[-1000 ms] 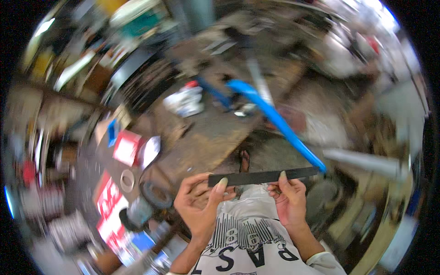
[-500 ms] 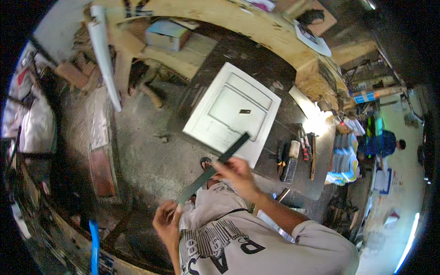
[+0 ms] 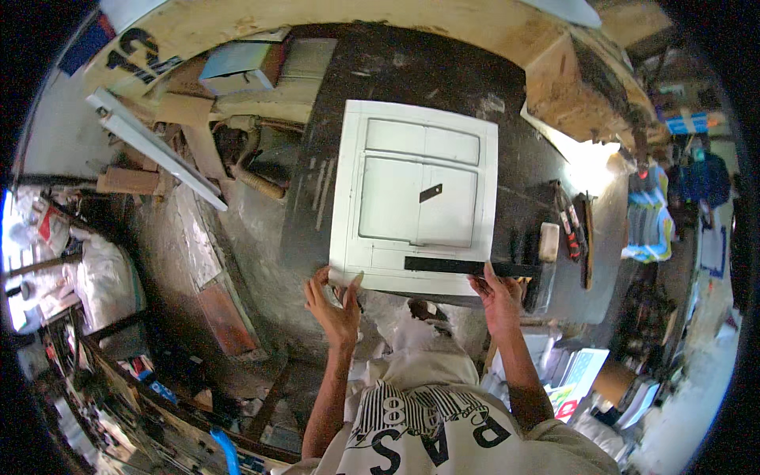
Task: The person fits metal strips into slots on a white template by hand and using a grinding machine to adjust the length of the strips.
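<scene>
A white panel (image 3: 384,265) with grooved rectangular outlines lies on the dark table. My left hand (image 3: 336,313) is at its near left corner, fingers spread, the thumb on the near edge. By the near right corner is my right hand (image 3: 500,299), fingers apart and bent, with fingertips against the panel edge and beside a flat black strip (image 3: 447,264). That strip rests across the panel's near part and runs past its right side over the table. A small dark plate with a hole (image 3: 430,193) sits in the middle of the panel.
On the table to the right are a beige-topped block (image 3: 549,242), red-handled pliers (image 3: 570,233) and a thin brown stick (image 3: 587,245). A cardboard box (image 3: 241,70) stands at the far left. A long white bar (image 3: 158,149) leans left of the table.
The black strip, held in both hands before, now lies on the panel. My hands have moved forward to the panel's two near corners. The view has turned, so the panel looks straighter.
</scene>
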`<state>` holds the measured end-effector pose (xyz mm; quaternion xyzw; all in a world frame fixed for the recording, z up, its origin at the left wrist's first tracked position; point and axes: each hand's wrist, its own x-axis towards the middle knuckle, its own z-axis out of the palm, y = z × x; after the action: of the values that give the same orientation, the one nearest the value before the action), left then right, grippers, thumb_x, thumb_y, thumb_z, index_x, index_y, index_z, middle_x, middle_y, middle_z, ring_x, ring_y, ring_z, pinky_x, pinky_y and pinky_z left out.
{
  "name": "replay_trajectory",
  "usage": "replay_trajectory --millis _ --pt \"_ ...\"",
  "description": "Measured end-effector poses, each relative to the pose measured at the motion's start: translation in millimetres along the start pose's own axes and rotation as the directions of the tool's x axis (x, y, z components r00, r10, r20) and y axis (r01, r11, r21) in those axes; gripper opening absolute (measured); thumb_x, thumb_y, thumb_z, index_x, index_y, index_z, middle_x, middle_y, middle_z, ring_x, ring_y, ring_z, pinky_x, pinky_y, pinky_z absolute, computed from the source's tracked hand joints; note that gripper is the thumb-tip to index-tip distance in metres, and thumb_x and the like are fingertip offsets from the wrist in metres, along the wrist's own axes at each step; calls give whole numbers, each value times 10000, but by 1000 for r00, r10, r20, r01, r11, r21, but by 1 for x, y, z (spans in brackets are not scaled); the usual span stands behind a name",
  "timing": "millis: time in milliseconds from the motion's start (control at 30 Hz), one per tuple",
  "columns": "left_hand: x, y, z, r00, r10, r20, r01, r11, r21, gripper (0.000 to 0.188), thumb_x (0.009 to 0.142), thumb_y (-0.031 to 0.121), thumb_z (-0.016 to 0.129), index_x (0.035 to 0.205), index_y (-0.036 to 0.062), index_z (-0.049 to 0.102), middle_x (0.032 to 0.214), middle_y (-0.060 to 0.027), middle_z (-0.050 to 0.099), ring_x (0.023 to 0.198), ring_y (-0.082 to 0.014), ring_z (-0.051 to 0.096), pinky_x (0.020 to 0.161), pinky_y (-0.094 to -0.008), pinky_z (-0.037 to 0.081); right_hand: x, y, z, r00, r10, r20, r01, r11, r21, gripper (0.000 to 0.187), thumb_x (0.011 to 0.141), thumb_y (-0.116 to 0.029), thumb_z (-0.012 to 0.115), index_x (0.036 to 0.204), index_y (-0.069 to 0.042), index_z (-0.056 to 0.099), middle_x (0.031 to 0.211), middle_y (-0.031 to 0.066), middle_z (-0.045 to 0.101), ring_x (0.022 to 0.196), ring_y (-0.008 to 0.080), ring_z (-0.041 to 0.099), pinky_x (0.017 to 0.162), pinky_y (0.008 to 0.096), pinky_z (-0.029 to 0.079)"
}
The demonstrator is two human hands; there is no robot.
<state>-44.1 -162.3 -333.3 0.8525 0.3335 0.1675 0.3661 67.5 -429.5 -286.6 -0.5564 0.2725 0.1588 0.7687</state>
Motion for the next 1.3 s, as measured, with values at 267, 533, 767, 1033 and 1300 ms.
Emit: replay_trajectory --millis 267,533,767,1033,1300 --pt "-36 42 14 695 308 650 -391 920 -18 721 927 252 555 1535 51 223 1593 -178 186 1486 -331 141 1151 -608 34 10 67 18 955 -221 -195 164 948 -271 157 886 -122 717 936 -16 614 854 121 701 770 256 720 726 373 611" --pt "-24 26 31 673 225 705 -421 900 115 704 973 394 478 1550 95 208 1621 -107 144 1502 -306 95 1081 -706 -76 -2 73 37 968 -132 -215 119 990 -74 189 869 -41 709 955 -27 541 952 128 675 814 247 707 729 383 640" --pt "-32 14 40 698 205 686 -414 897 154 715 959 493 476 1547 152 253 1623 -76 163 1498 -329 97 1055 -714 -109 -1 70 36 955 -134 -263 116 990 -81 187 843 -51 730 976 4 611 941 125 670 788 298 708 707 445 640" --pt "-31 13 40 691 209 692 -468 859 208 719 947 525 489 1536 159 295 1620 -61 188 1491 -318 132 1057 -703 -92 0 71 40 959 -172 -224 157 984 -83 196 876 -1 667 1043 27 570 985 174 698 788 298 724 702 392 644" --pt "-34 10 40 690 246 681 -542 798 261 721 943 528 488 1528 148 305 1609 -111 203 1480 -390 128 1070 -707 -78 -1 68 43 959 -184 -218 136 966 -218 253 882 -68 690 1039 52 533 1019 212 675 808 318 719 720 419 640"
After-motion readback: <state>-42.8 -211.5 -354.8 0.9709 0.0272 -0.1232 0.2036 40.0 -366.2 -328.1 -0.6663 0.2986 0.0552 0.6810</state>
